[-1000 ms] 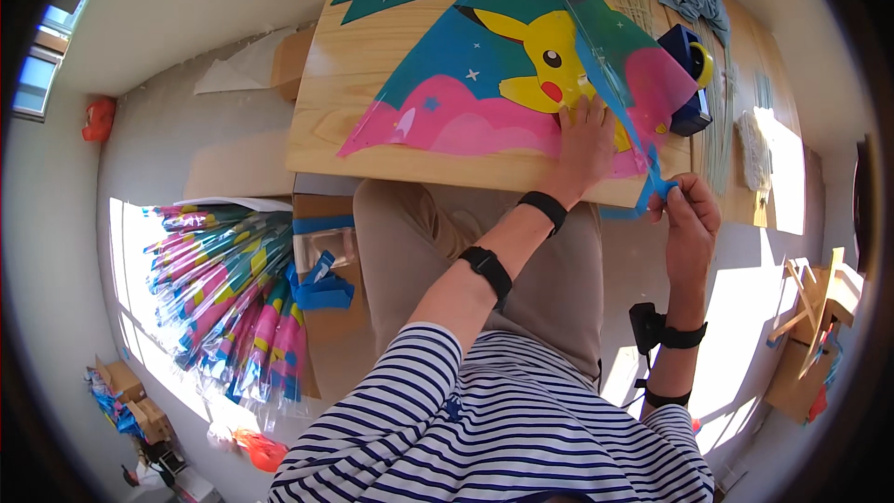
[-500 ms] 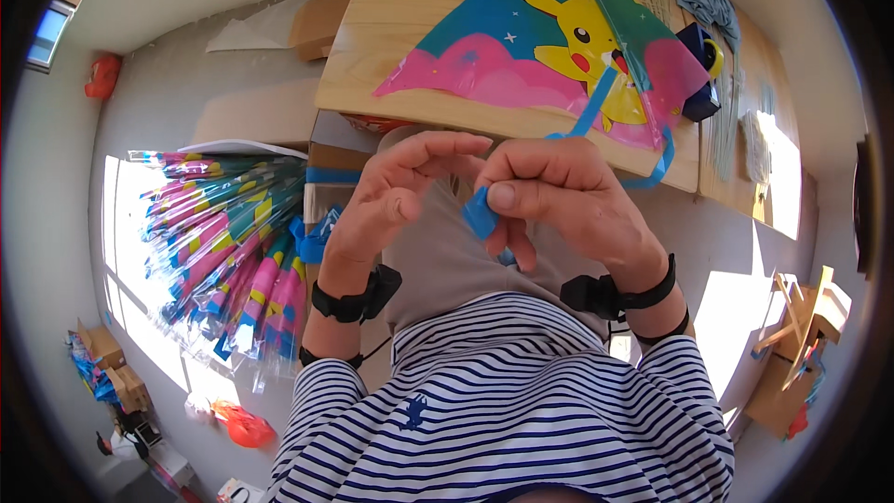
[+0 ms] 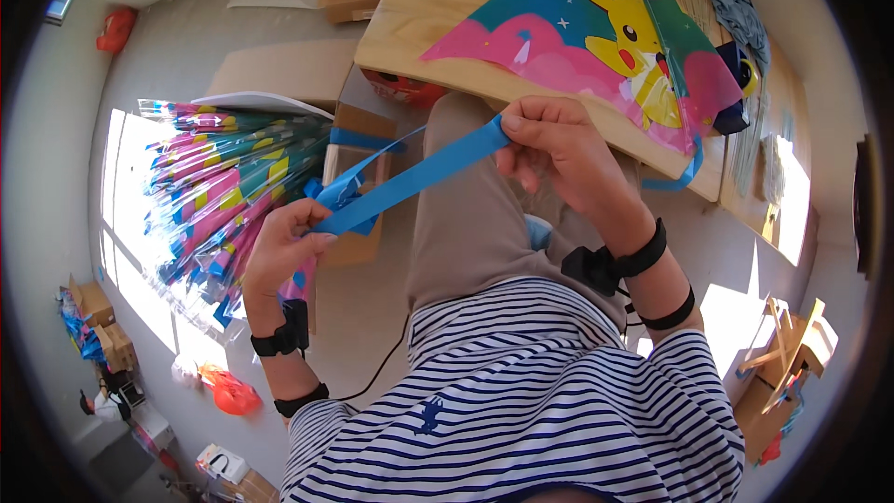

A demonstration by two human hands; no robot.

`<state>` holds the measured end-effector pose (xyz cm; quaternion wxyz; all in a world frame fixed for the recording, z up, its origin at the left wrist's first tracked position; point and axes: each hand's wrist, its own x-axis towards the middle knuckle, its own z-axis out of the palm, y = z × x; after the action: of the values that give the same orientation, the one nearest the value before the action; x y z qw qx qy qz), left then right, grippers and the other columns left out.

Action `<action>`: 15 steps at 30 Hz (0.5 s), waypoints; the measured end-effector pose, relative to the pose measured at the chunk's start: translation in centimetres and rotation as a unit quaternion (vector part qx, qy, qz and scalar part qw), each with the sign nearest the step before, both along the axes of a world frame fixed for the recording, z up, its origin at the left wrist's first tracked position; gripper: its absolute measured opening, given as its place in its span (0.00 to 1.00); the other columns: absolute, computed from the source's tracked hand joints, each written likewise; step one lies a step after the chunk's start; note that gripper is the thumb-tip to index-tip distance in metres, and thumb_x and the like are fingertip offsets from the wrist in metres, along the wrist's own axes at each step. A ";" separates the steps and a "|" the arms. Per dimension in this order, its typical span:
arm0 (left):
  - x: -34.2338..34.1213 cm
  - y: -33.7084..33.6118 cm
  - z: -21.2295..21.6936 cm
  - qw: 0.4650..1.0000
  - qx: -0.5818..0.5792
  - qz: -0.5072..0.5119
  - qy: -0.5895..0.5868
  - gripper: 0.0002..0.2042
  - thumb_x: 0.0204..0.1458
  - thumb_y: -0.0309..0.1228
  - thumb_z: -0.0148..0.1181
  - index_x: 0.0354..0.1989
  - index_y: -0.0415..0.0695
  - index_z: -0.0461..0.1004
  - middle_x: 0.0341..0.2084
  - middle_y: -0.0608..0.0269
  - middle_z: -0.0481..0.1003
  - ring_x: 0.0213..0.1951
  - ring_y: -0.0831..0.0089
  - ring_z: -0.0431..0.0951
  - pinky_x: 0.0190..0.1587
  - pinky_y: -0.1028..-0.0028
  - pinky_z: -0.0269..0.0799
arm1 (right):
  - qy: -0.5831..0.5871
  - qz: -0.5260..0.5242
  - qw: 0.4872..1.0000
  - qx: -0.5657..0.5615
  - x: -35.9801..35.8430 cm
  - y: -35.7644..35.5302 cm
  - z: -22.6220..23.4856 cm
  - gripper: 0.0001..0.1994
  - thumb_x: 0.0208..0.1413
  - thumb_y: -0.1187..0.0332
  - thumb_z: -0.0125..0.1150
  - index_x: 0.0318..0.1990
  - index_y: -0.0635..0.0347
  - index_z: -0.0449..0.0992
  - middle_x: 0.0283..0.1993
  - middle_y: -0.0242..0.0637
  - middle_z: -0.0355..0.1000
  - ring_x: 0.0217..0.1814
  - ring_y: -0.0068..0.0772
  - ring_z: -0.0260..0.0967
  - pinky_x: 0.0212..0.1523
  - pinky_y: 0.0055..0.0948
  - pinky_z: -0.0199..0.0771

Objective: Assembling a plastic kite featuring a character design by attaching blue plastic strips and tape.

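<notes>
A flat blue ribbon [image 3: 416, 175] runs taut and slanting across my lap, between my two hands. Its lower left end is pinched in the fingers of my left hand [image 3: 282, 247], beside the bundled kites. At the upper right end, the thumb and fingers of my right hand [image 3: 563, 151] close on it near the table edge. Ahead lies a triangular kite [image 3: 531, 14] of thin sheet in teal and pink with a yellow cartoon figure. A blue strip [image 3: 684, 175] hangs from its right corner over the table edge.
The kite rests on a wooden table [image 3: 396, 42]. Folded kites in clear sleeves [image 3: 223, 191] fan out at left beside a cardboard box [image 3: 358, 121], with loose blue ribbon [image 3: 340, 191] at its edge. Thin rods [image 3: 745, 154] and a grey cloth [image 3: 740, 14] lie at right.
My hands were close together over my lap around a bunched blue piece. My left hand has since moved left and down, and the ribbon now stretches between both hands.
</notes>
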<state>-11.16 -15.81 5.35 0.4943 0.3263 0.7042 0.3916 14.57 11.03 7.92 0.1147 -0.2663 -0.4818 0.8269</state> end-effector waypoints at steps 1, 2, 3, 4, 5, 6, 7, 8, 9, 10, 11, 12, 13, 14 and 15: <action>-0.2 0.0 -0.5 0.991 -0.017 -0.059 0.118 0.16 0.47 0.28 0.69 0.43 0.35 0.76 0.36 0.56 0.79 0.34 0.72 0.79 0.40 0.72 0.74 | -0.004 0.002 1.000 0.002 -0.2 -0.2 -0.4 0.10 0.65 0.69 0.54 0.34 0.64 0.76 0.25 0.37 0.75 0.18 0.19 0.68 0.23 0.17 0.69; -0.4 -0.2 -0.8 0.966 -0.035 -0.112 0.232 0.18 0.47 0.28 0.69 0.46 0.34 0.76 0.41 0.52 0.80 0.39 0.68 0.81 0.46 0.69 0.76 | -0.011 0.022 0.999 0.028 -0.6 -0.5 -0.5 0.09 0.65 0.70 0.54 0.34 0.64 0.76 0.25 0.36 0.75 0.19 0.19 0.68 0.23 0.17 0.68; 0.6 1.2 0.0 0.978 -0.021 -0.094 0.186 0.24 0.49 0.32 0.69 0.54 0.32 0.74 0.46 0.55 0.79 0.52 0.64 0.77 0.58 0.64 0.69 | -0.017 0.039 0.998 0.053 -0.9 -0.9 -0.7 0.08 0.64 0.72 0.54 0.34 0.64 0.77 0.25 0.35 0.75 0.19 0.18 0.68 0.24 0.17 0.68; 1.7 2.5 -0.6 0.993 0.058 -0.050 0.091 0.25 0.52 0.35 0.67 0.55 0.33 0.73 0.47 0.55 0.79 0.52 0.66 0.77 0.59 0.66 0.68 | -0.024 0.054 0.995 0.078 -1.1 -1.2 -1.0 0.07 0.63 0.73 0.55 0.35 0.63 0.77 0.25 0.34 0.74 0.19 0.18 0.67 0.24 0.17 0.67; 3.0 3.7 -1.0 0.991 0.136 -0.002 -0.004 0.25 0.54 0.38 0.66 0.56 0.33 0.73 0.49 0.55 0.78 0.53 0.67 0.76 0.59 0.67 0.68 | -0.030 0.078 0.992 0.096 -1.3 -1.5 -0.9 0.06 0.62 0.74 0.55 0.35 0.64 0.78 0.26 0.34 0.74 0.21 0.18 0.68 0.24 0.18 0.67; 4.1 5.4 -0.9 0.985 0.160 -0.002 -0.068 0.22 0.57 0.37 0.62 0.55 0.34 0.73 0.50 0.57 0.77 0.53 0.69 0.75 0.59 0.70 0.67 | -0.036 0.101 0.987 0.117 -1.5 -1.7 -0.7 0.05 0.60 0.75 0.56 0.35 0.64 0.78 0.26 0.33 0.74 0.22 0.19 0.68 0.25 0.19 0.67; 4.9 7.1 -0.4 0.974 0.182 -0.003 -0.132 0.20 0.60 0.37 0.58 0.55 0.35 0.74 0.51 0.58 0.77 0.54 0.71 0.74 0.58 0.72 0.66 | -0.042 0.123 0.982 0.136 -1.6 -1.7 -0.4 0.04 0.59 0.77 0.57 0.35 0.65 0.78 0.27 0.33 0.74 0.23 0.19 0.68 0.25 0.20 0.67; 5.3 8.6 -0.1 0.975 0.179 -0.032 -0.129 0.19 0.62 0.37 0.56 0.55 0.35 0.74 0.50 0.58 0.77 0.54 0.71 0.74 0.58 0.72 0.65 | -0.031 0.126 0.976 0.172 -1.4 -1.7 -0.4 0.03 0.57 0.78 0.58 0.35 0.66 0.78 0.28 0.34 0.75 0.24 0.21 0.69 0.26 0.22 0.68; 5.5 9.9 0.1 0.974 0.177 -0.061 -0.127 0.19 0.63 0.37 0.54 0.55 0.35 0.74 0.49 0.58 0.77 0.53 0.71 0.74 0.58 0.72 0.65 | -0.021 0.129 0.969 0.210 -1.2 -1.7 -0.3 0.03 0.55 0.79 0.59 0.36 0.67 0.78 0.29 0.35 0.75 0.25 0.23 0.70 0.28 0.23 0.69; 5.8 11.1 0.1 0.972 0.176 -0.090 -0.124 0.19 0.64 0.37 0.52 0.54 0.34 0.74 0.49 0.58 0.77 0.53 0.71 0.74 0.58 0.72 0.65 | -0.012 0.132 0.960 0.248 -1.0 -1.6 -0.1 0.04 0.53 0.80 0.59 0.36 0.68 0.78 0.30 0.36 0.75 0.27 0.24 0.71 0.29 0.25 0.70; 6.0 12.1 -1.1 0.964 0.188 -0.099 -0.160 0.19 0.64 0.39 0.53 0.53 0.35 0.75 0.47 0.59 0.78 0.50 0.72 0.74 0.56 0.72 0.66 | -0.003 0.132 0.953 0.272 -0.8 -1.3 0.3 0.05 0.52 0.81 0.59 0.36 0.68 0.78 0.31 0.37 0.75 0.28 0.26 0.72 0.30 0.26 0.71; 5.7 12.7 -2.4 0.954 0.172 -0.141 -0.200 0.19 0.63 0.39 0.54 0.53 0.36 0.76 0.46 0.60 0.78 0.49 0.72 0.75 0.56 0.73 0.67 | 0.008 0.133 0.946 0.296 -0.6 -1.0 0.8 0.06 0.50 0.82 0.60 0.36 0.69 0.77 0.32 0.38 0.75 0.30 0.29 0.73 0.32 0.28 0.72; 5.3 13.3 -3.6 0.941 0.154 -0.182 -0.238 0.18 0.62 0.38 0.56 0.53 0.36 0.76 0.45 0.61 0.78 0.48 0.73 0.75 0.55 0.73 0.67 | 0.019 0.135 0.938 0.319 -0.5 -0.7 1.1 0.06 0.49 0.82 0.60 0.36 0.69 0.77 0.32 0.39 0.75 0.31 0.31 0.74 0.33 0.29 0.73; 5.1 13.8 -4.5 0.924 0.134 -0.225 -0.277 0.18 0.62 0.37 0.57 0.52 0.36 0.76 0.44 0.62 0.78 0.47 0.74 0.75 0.54 0.74 0.67 | 0.025 0.136 0.932 0.336 -0.3 -0.4 1.2 0.07 0.49 0.83 0.59 0.36 0.69 0.77 0.32 0.40 0.75 0.32 0.32 0.74 0.34 0.29 0.73; 5.2 13.9 -5.0 0.927 0.124 -0.217 -0.280 0.16 0.61 0.36 0.58 0.51 0.37 0.76 0.43 0.64 0.78 0.46 0.75 0.75 0.53 0.75 0.67 | 0.031 0.138 0.925 0.353 -0.1 0.0 1.2 0.07 0.48 0.83 0.59 0.36 0.69 0.77 0.32 0.41 0.75 0.33 0.33 0.75 0.35 0.30 0.74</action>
<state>-6.00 -1.88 0.38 0.7002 0.4068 0.3947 0.4340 14.45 11.05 9.11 0.1008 -0.1134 -0.7705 0.6192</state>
